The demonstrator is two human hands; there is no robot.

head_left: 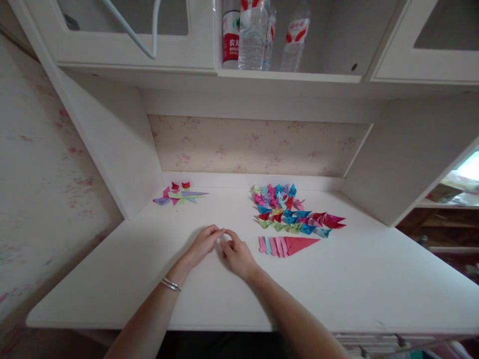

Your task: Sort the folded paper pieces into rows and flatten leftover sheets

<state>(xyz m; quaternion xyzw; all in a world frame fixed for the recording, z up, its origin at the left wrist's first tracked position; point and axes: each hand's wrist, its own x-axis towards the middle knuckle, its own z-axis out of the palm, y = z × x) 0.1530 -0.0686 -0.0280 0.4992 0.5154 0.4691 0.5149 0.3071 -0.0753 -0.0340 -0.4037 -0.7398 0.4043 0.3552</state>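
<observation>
My left hand (205, 243) and my right hand (238, 256) meet low over the white desk, fingertips touching. The fingers of my left hand are pressed together in a pinch; anything in them is hidden or too small to name. My right hand is curled, its index finger bent towards the left fingertips, and no object shows clearly in it. Just right of it lies an overlapping row of folded pink and light-blue paper strips (275, 246), ending in a red folded paper triangle (299, 244). Behind these sit rows of small folded paper pieces (290, 220) in several colours.
A heap of folded paper (275, 195) lies at the back. Pointed paper pieces (179, 195) and two small red folded pieces (186, 184) are at the back left. Plastic bottles (254, 40) stand on the shelf above. A pale cable (154, 30) hangs before the left cabinet door.
</observation>
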